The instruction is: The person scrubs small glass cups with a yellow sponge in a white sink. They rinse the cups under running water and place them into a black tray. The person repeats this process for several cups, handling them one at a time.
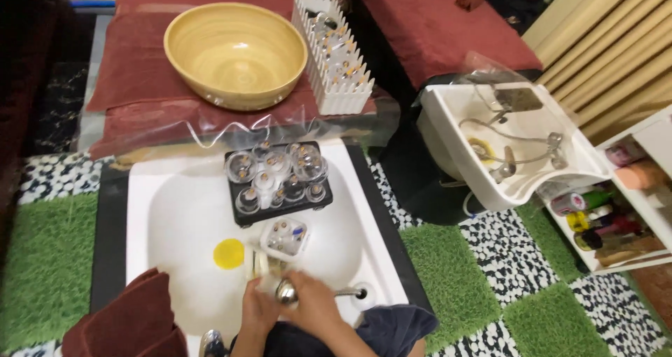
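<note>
Both hands work low over the white wash basin [175,210], close together at its near rim. The left hand [257,308] has its grip pinched on a small clear cup [268,281], held just above the basin floor. The right hand [316,302] is wrapped around the chrome spray head [288,292], whose hose runs to a hole in the rim.

The risks I judge from here are these. The cup looks wet and smooth, so a light pinch could let it slide and knock against the hard basin. Just beyond the hands, a clear container of small pieces [284,236] leans against the black tray of glass cups [278,182]; a stray wrist or a burst from the sprayer could tip it or rattle the cups. The yellow drain stopper [229,253] sits near the left hand, and small parts could gather there. A maroon towel [133,322] lies at the basin's near left corner.
</note>
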